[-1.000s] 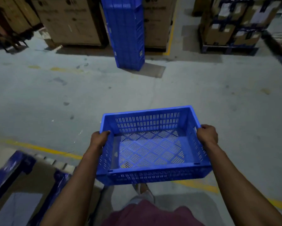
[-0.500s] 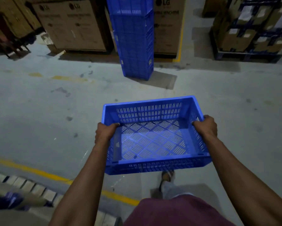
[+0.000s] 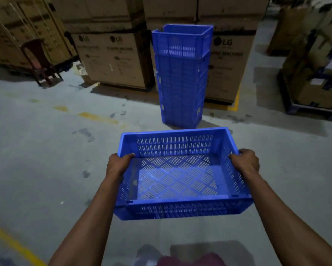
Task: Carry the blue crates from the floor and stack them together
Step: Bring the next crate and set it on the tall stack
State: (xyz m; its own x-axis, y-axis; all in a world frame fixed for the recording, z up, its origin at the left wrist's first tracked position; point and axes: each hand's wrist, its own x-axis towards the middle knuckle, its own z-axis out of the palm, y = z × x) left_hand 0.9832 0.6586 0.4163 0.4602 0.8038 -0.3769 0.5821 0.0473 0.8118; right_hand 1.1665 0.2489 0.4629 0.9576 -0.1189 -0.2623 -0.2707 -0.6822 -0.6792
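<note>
Both hands hold blue crate (image 3: 180, 175) off floor (image 3: 46, 150): left hand (image 3: 117, 164) grips left rim, right hand (image 3: 245, 162) grips right rim. Crate stack (image 3: 181, 77) ahead, w/ cardboard boxes (image 3: 115, 60) behind.

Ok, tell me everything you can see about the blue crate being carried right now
The blue slotted plastic crate is rectangular, shallow and open-topped, with rows of vertical slots in its walls and a diamond lattice of slots in its floor. It is empty. It is held roughly level above the grey concrete floor, long side toward the person. The left hand grips its left rim and the right hand grips its right rim. Nothing else touches it.
</note>
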